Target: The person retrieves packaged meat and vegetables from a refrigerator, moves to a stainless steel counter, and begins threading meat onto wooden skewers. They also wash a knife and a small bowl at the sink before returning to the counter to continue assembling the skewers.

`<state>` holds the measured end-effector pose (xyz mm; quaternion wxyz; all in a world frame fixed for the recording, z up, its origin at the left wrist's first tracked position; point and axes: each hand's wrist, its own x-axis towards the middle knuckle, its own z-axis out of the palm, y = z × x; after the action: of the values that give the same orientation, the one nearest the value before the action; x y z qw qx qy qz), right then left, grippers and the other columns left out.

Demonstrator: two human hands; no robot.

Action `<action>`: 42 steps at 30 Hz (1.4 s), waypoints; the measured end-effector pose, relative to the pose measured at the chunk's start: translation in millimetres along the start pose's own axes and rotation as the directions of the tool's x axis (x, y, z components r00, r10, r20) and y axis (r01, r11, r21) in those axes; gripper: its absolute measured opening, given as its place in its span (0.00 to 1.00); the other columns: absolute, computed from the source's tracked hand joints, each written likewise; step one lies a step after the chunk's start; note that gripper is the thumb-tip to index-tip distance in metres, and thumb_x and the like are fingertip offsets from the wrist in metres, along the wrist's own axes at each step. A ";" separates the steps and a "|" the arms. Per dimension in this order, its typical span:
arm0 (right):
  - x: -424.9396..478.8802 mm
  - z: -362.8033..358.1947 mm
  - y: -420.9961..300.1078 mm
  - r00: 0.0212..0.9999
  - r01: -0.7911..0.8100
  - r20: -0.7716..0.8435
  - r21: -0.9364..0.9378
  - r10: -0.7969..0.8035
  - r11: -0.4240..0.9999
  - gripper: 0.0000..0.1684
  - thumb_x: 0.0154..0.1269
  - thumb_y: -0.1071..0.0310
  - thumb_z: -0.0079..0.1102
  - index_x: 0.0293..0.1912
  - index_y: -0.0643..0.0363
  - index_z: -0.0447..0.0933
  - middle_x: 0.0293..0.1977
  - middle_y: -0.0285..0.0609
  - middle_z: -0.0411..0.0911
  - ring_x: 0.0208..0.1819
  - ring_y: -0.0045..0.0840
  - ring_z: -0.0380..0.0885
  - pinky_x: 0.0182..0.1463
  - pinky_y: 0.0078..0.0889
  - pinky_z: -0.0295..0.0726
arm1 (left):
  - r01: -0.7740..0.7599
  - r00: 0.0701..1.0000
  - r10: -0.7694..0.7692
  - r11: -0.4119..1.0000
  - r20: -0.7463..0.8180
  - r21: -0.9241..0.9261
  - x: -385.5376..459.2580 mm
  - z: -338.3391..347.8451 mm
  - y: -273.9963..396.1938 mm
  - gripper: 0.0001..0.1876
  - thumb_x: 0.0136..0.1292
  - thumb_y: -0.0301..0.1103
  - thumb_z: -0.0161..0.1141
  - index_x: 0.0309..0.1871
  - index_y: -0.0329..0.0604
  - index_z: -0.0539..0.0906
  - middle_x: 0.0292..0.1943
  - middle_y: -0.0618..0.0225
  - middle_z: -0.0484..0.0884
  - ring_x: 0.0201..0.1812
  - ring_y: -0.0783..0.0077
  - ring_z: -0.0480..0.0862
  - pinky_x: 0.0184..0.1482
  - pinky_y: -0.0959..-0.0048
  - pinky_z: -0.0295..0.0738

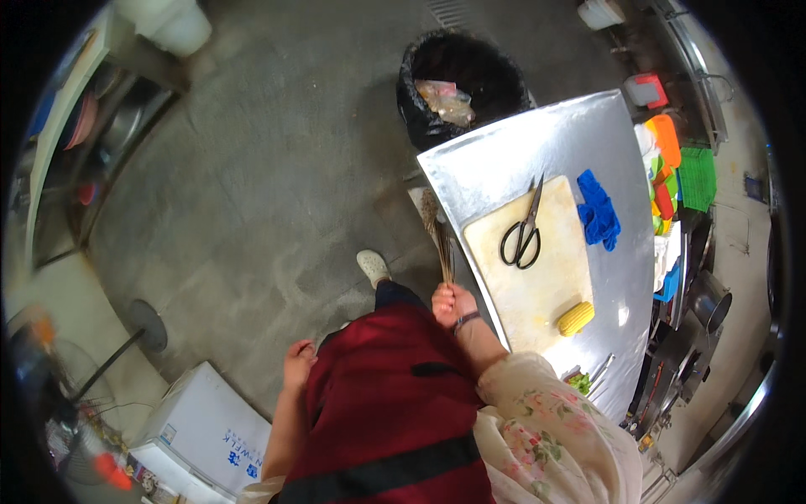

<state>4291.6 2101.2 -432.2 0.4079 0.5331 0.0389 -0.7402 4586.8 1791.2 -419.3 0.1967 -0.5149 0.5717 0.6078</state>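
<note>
My right hand (452, 305) grips a bundle of thin brown sticks (446, 249) beside the edge of a stainless steel table (497, 148). The bundle's far end looks brown and rough; its detail is too small to tell. Hanging loose next to my dark red apron (390, 372), my left hand (299, 363) has half-curled fingers and holds nothing visible. On the table, a pale cutting board (504, 290) bears black-handled scissors (524, 233) and a piece of yellow corn cob (575, 319). A crumpled blue cloth (598, 211) lies just beyond the board.
A bin with a black liner (415, 123) stands at the table's far end, some plastic waste inside. To my left are a white box (208, 428) and a standing fan's round base (148, 326). A wok (709, 301) and colourful containers (664, 189) line the right side.
</note>
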 end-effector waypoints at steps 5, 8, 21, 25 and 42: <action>-90.0 44.3 105.4 0.983 -0.038 0.149 -0.411 0.108 0.911 0.18 0.72 0.59 0.38 0.25 0.51 0.64 0.16 0.28 0.57 0.14 0.16 0.56 0.17 0.19 0.57 | 0.117 0.976 0.007 0.825 0.217 -0.554 -45.2 12.3 146.7 0.15 0.63 0.35 0.59 0.51 0.41 0.75 0.44 0.63 0.79 0.47 0.65 0.79 0.50 0.65 0.77; -114.0 86.6 171.3 0.962 -0.237 0.013 -0.466 0.274 0.852 0.14 0.73 0.58 0.41 0.31 0.52 0.65 0.18 0.26 0.59 0.15 0.14 0.57 0.17 0.18 0.59 | 0.238 0.918 0.066 0.697 0.391 -0.676 -73.4 -0.6 208.1 0.17 0.63 0.40 0.60 0.51 0.43 0.75 0.44 0.62 0.80 0.48 0.63 0.80 0.52 0.62 0.76; 14.6 238.0 501.0 0.669 -0.057 -0.329 -0.917 0.666 -0.395 0.15 0.73 0.56 0.44 0.32 0.55 0.63 0.18 0.29 0.60 0.13 0.10 0.53 0.14 0.15 0.52 | -0.041 0.781 0.613 -0.141 -0.120 -0.989 -88.5 -311.1 188.2 0.17 0.67 0.52 0.52 0.31 0.49 0.71 0.21 0.74 0.67 0.24 0.76 0.68 0.33 0.72 0.70; 84.3 248.1 566.9 0.708 0.049 -0.229 -0.927 0.668 -0.371 0.20 0.72 0.56 0.44 0.51 0.63 0.69 0.35 0.43 0.77 0.30 0.22 0.76 0.29 0.17 0.74 | -0.406 0.764 0.460 -0.201 -0.452 -0.891 -97.8 -399.1 174.1 0.21 0.68 0.56 0.47 0.27 0.52 0.66 0.17 0.78 0.59 0.18 0.80 0.59 0.27 0.77 0.62; 364.1 447.8 846.1 0.561 -0.314 -0.434 -0.900 0.705 -0.304 0.19 0.71 0.52 0.43 0.41 0.57 0.74 0.36 0.40 0.80 0.34 0.25 0.80 0.37 0.24 0.78 | -0.706 0.666 0.250 -0.092 -0.703 -0.702 16.2 -687.6 299.6 0.21 0.71 0.49 0.48 0.25 0.47 0.63 0.16 0.72 0.61 0.18 0.76 0.61 0.22 0.74 0.62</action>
<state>4462.5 1113.9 -219.9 0.9276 -0.0599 0.2241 -0.2929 4608.2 1087.9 -159.1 -0.5276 -0.3584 0.2064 0.7420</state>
